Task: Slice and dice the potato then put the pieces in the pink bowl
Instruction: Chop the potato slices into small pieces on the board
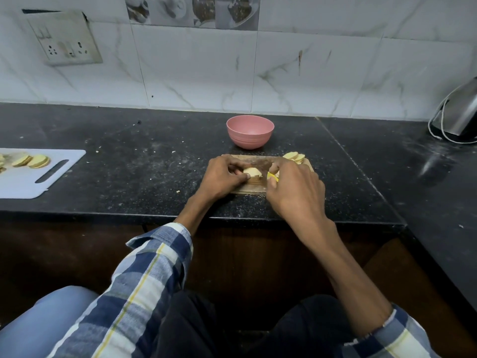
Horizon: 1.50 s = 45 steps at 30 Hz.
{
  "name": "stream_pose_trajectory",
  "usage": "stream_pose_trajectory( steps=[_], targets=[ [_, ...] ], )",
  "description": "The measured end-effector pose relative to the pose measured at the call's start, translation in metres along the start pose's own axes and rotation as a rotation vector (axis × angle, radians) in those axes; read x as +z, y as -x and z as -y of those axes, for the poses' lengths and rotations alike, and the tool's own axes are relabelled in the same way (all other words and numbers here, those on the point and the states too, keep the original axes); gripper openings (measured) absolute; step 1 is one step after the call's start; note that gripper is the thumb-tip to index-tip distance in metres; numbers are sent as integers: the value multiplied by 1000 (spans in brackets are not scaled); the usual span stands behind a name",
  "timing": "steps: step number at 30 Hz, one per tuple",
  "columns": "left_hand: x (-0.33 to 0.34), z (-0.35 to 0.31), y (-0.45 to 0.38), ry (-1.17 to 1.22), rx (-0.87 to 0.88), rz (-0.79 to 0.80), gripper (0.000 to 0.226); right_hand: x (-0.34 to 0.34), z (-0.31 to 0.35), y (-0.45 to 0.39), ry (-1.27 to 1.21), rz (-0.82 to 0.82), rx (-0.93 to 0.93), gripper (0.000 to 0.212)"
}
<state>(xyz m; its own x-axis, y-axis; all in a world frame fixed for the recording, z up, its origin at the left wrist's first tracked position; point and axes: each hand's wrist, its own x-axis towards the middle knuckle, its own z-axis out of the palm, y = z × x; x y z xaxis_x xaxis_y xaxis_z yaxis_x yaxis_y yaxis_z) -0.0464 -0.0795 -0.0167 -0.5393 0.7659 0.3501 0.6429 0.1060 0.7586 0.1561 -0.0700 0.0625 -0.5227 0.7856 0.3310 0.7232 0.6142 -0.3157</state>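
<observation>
Far left on the dark counter [129,177]: a white cutting board [31,182] carried overlapping potato slices [31,160] near its back edge. On the wall above it, a switch and socket plate [64,38].

Centre: a small wooden cutting board [247,188] lay near the counter's front edge. The left hand [223,178] rested on its left part, fingers curled around the potato [251,172] and pinning it to the board. The potato's pale cut face showed just right of the left fingertips, between the two hands.

The right hand [295,192] gripped a knife with a yellow handle [273,176], mostly hidden under the fingers; the blade [260,165] was blurred and met the potato at its right side.

Behind the right hand, a stack of cut slices [294,156] sat on the board's far right corner.

The pink bowl [250,131] stood just behind the wooden board, upright; no pieces were visible in it.

Far right: a metal kettle [459,115] with a white cord.
</observation>
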Motion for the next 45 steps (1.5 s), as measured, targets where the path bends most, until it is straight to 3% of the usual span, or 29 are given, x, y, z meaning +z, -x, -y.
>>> stream_pose_trajectory(
  steps=[10, 20, 32, 38, 45],
  targets=[
    [1, 2, 1, 55, 11, -33, 16, 34, 18, -15, -62, 28, 9, 27],
    [2, 2, -1, 22, 3, -47, 13, 0, 15, 0, 32, 145, 21, 32],
    [-1, 3, 3, 42, 19, -79, 12, 25, 10, -3, -45, -57, -27, 19],
    [-1, 2, 4, 36, 35, -80, 13, 40, 18, -12, -41, -18, -40, 31],
    [0, 3, 3, 31, 56, -76, 14, 22, 18, -13, -31, 45, 0, 24]
  ],
)
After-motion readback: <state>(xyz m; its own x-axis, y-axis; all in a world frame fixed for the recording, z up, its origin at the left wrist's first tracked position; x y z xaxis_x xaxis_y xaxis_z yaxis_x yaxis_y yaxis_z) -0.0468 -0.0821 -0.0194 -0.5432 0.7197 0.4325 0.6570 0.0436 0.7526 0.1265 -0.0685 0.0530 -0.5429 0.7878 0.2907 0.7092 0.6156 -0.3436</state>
